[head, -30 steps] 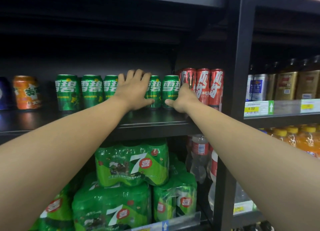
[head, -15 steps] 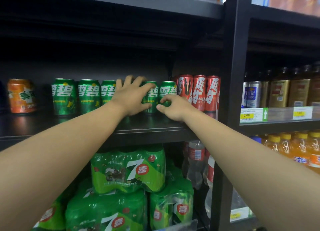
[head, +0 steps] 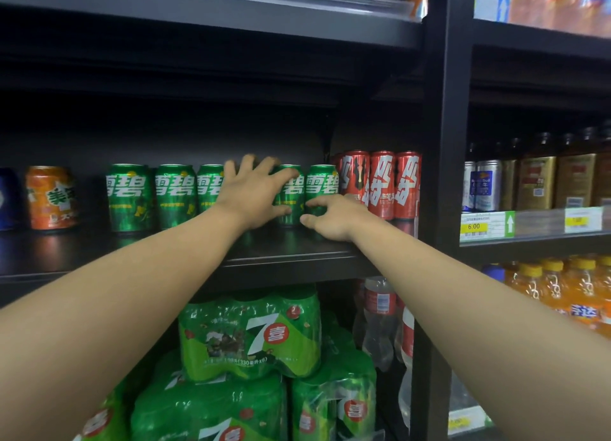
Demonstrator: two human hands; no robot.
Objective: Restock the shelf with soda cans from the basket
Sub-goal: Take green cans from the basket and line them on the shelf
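A row of green soda cans [head: 175, 195] stands on the black shelf [head: 291, 247]. My left hand [head: 251, 192] lies spread over one green can in the middle of the row and hides it, with the thumb across the neighbouring can [head: 293, 189]. My right hand [head: 334, 219] curls its thumb and forefinger around the base of the rightmost green can [head: 322, 186]. Three tall red cans [head: 382, 184] stand right beside that can. The basket is out of view.
An orange can [head: 49, 197] and a blue can [head: 6, 199] stand at the shelf's left. Green shrink-wrapped packs [head: 251, 334] fill the shelf below. A black upright post [head: 443, 176] separates a bay with gold and silver cans [head: 535, 182], price tags [head: 486, 224] and orange bottles [head: 578, 295].
My right hand has shifted left from the red cans to the base of the rightmost green can. My left hand has stayed on the row, its thumb spreading right. The view tilted slightly upward.
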